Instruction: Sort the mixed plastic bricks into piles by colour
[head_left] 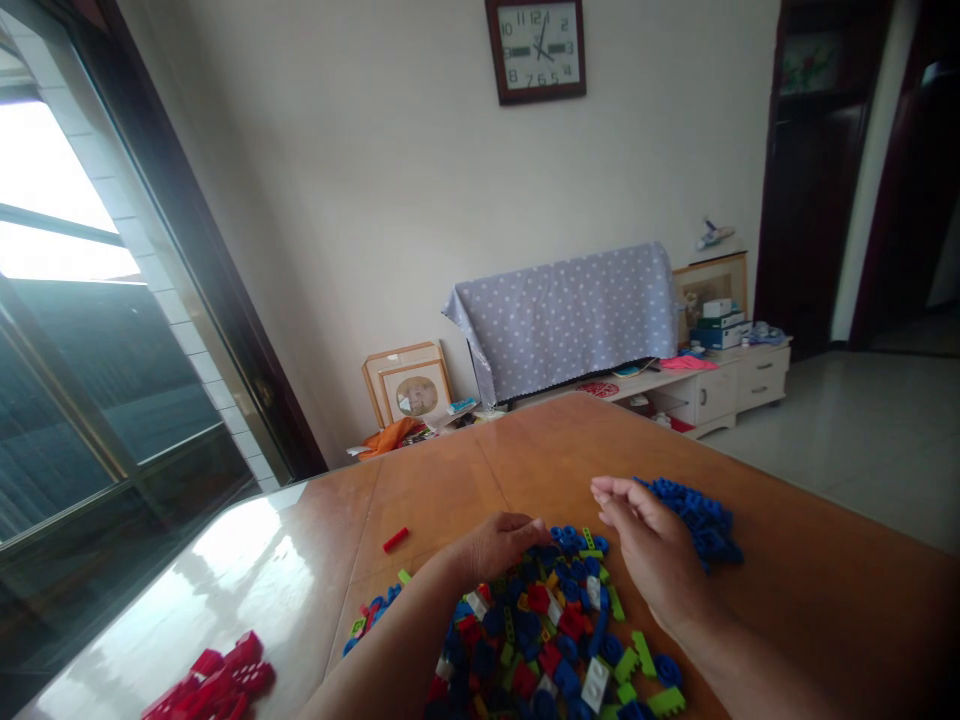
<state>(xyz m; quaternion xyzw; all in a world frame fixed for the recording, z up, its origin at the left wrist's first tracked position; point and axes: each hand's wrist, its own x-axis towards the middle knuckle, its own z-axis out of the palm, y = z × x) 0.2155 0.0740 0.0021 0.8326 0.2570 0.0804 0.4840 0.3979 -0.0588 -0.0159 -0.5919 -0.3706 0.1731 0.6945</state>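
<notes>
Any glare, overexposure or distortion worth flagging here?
Head view: white glare on the left of the glossy brown wooden table, bright glass window blown out; same view: dark brown frame slants, through tilt or lens; multicoloured plastic bricks dim but distinguishable.

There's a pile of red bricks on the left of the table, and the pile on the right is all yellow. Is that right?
Not quite: the head view shows that the pile on the right is blue, not yellow. The red bricks are on the left.
</notes>
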